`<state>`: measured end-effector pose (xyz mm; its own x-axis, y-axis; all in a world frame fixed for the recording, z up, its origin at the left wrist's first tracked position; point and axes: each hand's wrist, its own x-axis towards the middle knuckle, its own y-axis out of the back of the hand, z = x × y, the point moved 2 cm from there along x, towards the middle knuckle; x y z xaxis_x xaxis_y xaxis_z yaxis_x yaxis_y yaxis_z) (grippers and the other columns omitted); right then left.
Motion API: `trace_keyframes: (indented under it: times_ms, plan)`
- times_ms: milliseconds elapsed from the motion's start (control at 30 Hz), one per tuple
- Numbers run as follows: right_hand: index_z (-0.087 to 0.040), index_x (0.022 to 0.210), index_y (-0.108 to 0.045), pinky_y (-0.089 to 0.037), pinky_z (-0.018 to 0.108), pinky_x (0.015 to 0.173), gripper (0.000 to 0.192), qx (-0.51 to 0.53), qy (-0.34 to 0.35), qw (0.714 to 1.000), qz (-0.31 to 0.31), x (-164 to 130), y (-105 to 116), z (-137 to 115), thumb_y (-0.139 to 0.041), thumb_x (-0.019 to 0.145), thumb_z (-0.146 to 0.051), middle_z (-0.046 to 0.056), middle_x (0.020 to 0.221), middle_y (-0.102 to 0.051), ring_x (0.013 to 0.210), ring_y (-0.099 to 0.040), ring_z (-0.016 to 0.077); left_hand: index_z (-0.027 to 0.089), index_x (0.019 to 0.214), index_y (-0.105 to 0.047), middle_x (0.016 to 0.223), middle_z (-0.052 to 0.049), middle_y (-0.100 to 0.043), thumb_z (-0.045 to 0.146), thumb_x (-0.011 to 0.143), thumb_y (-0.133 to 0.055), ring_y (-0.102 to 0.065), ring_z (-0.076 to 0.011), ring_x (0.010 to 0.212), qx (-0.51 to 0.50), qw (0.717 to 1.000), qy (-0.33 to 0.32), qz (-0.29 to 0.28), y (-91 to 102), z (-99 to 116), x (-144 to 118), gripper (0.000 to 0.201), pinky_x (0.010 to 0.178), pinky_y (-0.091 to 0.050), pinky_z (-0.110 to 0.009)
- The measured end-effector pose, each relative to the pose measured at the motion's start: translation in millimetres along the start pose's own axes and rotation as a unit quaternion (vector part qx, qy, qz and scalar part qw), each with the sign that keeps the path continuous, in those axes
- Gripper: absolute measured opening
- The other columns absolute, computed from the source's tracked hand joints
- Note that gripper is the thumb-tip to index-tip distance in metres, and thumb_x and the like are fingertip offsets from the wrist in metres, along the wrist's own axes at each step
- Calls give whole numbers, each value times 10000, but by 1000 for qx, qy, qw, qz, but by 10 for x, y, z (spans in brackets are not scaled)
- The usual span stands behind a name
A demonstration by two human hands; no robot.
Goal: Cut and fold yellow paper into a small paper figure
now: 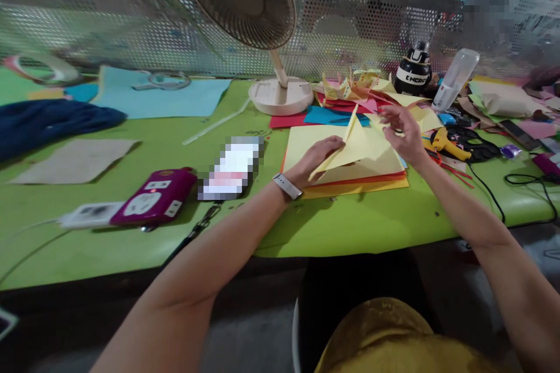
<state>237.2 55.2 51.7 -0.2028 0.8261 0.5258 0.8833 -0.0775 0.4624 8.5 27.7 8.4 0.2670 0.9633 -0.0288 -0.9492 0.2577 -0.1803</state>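
My left hand (321, 157) is closed on a folded sheet of pale yellow paper (350, 151), whose crease stands up from the work surface. Under it lies a stack of coloured sheets (376, 182), yellow on top with orange edges showing below. To the right of the folded paper, my right hand (405, 133) hovers above the stack's right side. Its fingers are bent and apart, and I see nothing held between them. Behind the hands are blue and red sheets (321, 115) and a heap of cut yellow paper (356, 84).
A fan (280, 96) stands at the back. Left are a phone (231, 169), a purple power socket (155, 198) and a dark blue cloth (56, 122). Right are a yellow glue gun (448, 143), cables, a black bottle (413, 73) and a clear bottle (457, 78).
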Motion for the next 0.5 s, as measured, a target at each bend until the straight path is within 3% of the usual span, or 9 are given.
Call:
trace_keyframes:
  times_ms: [67, 167, 267, 333, 400, 500]
  plan:
    - [-340, 1340, -696, -538, 500, 1082, 455, -86, 98, 990, -60, 20, 13, -10, -640, 917, -182, 81, 1408, -660, 1345, -594, 287, 237, 781, -623, 759, -12, -652, 514, 751, -788, -688, -224, 716, 48, 999, -6, -22, 42, 50, 11, 324, 648, -567, -330]
    - [-381, 1276, -749, -417, 581, 1191, 425, -162, 209, 953, -146, -30, -65, -36, -610, 944, -156, 32, 1538, -582, 1492, -454, 304, 239, 762, -681, 738, -16, -669, 506, 755, -789, -650, -195, 662, 158, 986, -31, -34, 154, 116, 25, 289, 591, -518, -293]
    - [-350, 1135, -800, -397, 556, 1201, 256, -193, 266, 925, -191, -96, -171, -37, -610, 1002, -243, 23, 1546, -588, 1493, -455, 286, 231, 829, -741, 690, -19, -649, 470, 741, -817, -590, -175, 597, 232, 968, -3, -99, 273, 118, 53, 265, 565, -471, -288]
    - [-337, 1086, -808, -423, 526, 1174, 216, -206, 280, 914, -210, -125, -226, -14, -605, 1023, -297, 27, 1511, -623, 1462, -487, 277, 228, 866, -749, 704, -25, -667, 435, 732, -820, -585, -173, 608, 261, 958, -24, -121, 341, 111, 85, 257, 582, -457, -287]
    - [-332, 1087, -809, -450, 509, 1131, 235, -218, 285, 909, -213, -140, -259, 20, -579, 1041, -320, 42, 1454, -666, 1404, -535, 276, 228, 891, -752, 730, -28, -689, 413, 769, -775, -598, -178, 646, 304, 943, -77, -112, 385, 107, 118, 223, 621, -458, -288]
    - [-323, 1108, -814, -486, 494, 1040, 277, -233, 282, 910, -193, -146, -280, 74, -541, 1059, -326, 76, 1320, -730, 1258, -612, 281, 237, 946, -761, 780, -29, -712, 368, 853, -671, -621, -197, 711, 405, 900, -155, -52, 401, 102, 135, 185, 702, -474, -306]
